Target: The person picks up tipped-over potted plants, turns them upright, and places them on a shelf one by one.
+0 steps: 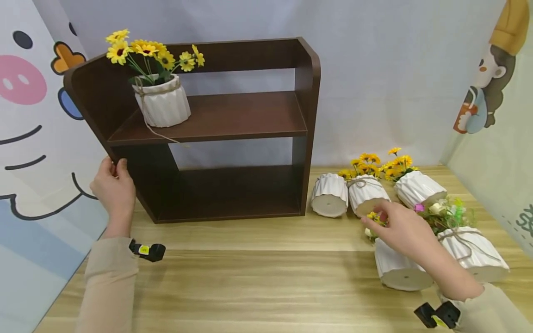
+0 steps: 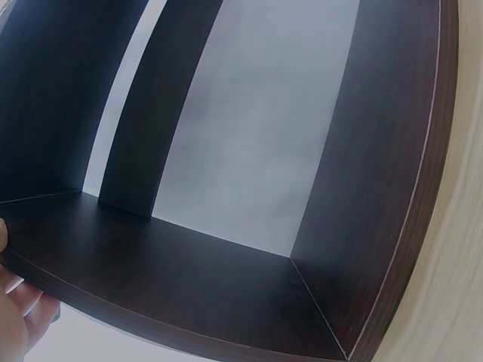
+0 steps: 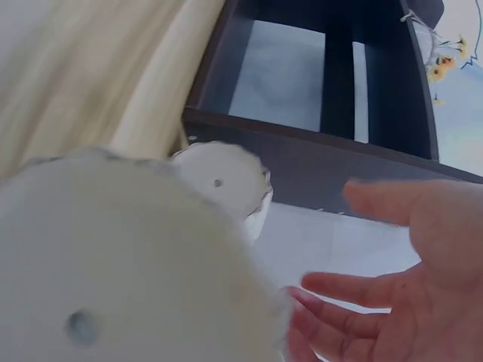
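shelving, apparently at an early stage: one flowerpot (image 1: 163, 105) stands upright on the rack (image 1: 245, 113), upper board, while five white pots (image 1: 393, 260) lie tipped on the table (image 1: 250, 286), seemingly left to place, the left hand (image 1: 114, 188) pinching the rack's side edge, the right hand (image 1: 403, 230), fingers loosely spread, holding nothing, above them.

In the head view, a pink-snouted cartoon panel (image 1: 37, 115) stands at nine o'clock, a grey backdrop (image 1: 266, 18) at twelve, a brown-hatted cartoon figure (image 1: 497, 71) at two — a wood-grain tabletop (image 1: 258, 291) at six.
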The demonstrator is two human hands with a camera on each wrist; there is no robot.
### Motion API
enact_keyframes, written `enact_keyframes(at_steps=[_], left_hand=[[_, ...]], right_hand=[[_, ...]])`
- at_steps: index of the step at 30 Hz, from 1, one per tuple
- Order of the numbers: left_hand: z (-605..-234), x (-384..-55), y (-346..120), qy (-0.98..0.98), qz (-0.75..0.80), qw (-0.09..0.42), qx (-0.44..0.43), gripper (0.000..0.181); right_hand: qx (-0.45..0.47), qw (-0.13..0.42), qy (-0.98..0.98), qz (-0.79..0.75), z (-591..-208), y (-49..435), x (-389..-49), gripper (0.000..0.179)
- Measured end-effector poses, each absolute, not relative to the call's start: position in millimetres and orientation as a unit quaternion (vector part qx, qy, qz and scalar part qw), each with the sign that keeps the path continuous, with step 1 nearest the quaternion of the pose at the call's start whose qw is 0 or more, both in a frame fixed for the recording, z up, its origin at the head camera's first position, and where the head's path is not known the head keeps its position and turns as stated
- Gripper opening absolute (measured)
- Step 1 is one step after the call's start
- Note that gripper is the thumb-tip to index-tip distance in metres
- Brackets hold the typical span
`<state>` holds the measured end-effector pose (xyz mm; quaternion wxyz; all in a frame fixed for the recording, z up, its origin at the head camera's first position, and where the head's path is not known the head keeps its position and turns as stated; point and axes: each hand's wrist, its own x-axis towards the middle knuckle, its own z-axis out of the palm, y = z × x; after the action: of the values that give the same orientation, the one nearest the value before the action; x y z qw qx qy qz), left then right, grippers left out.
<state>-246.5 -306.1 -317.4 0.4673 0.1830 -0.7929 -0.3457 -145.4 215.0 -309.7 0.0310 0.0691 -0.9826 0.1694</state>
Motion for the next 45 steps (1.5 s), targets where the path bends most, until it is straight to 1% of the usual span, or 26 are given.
enact_keyframes(at_steps=[3, 6, 10, 17, 22, 27, 32, 36, 41, 45], left_hand=[[-318.1, -247.0, -306.2, -0.797, -0.346, 0.463, 0.176, 0.032], [-318.2, -247.3, -306.1, -0.797, -0.346, 0.464, 0.175, 0.032], [-317.9, -247.0, -306.6, -0.794, -0.344, 0.468, 0.177, 0.032], [-317.8, -245.6, -306.4, -0.795, -0.348, 0.463, 0.179, 0.032], [-318.0, -245.7, -307.1, -0.792, -0.348, 0.468, 0.18, 0.031], [-318.5, -245.4, -308.3, -0.79, -0.35, 0.469, 0.18, 0.03], [-319.5, -247.0, -307.9, -0.79, -0.35, 0.473, 0.175, 0.03], [-318.8, -247.3, -306.7, -0.789, -0.351, 0.472, 0.179, 0.03], [-318.7, -247.3, -305.9, -0.789, -0.351, 0.469, 0.187, 0.03], [-319.1, -246.0, -306.5, -0.789, -0.349, 0.472, 0.182, 0.03]], right_hand=[[0.037, 0.026, -0.988, 0.146, -315.2, 220.3, -140.9, 0.083], [0.016, 0.015, -0.992, 0.122, -320.8, 226.2, -138.0, 0.098], [0.012, 0.009, -0.994, 0.108, -328.2, 233.1, -134.8, 0.105], [0.008, 0.03, -0.993, 0.11, -337.5, 239.3, -128.1, 0.1], [-0.005, 0.028, -0.994, 0.102, -341.3, 238.2, -125.4, 0.101], [-0.02, 0.01, -0.995, 0.1, -345.0, 238.1, -124.5, 0.107], [-0.023, -0.026, -0.995, 0.099, -347.3, 241.7, -123.6, 0.107], [-0.015, -0.035, -0.994, 0.107, -348.5, 242.8, -124.4, 0.101], [-0.01, -0.024, -0.992, 0.122, -348.9, 239.7, -125.7, 0.09], [-0.006, -0.014, -0.991, 0.13, -347.9, 238.0, -124.7, 0.087]])
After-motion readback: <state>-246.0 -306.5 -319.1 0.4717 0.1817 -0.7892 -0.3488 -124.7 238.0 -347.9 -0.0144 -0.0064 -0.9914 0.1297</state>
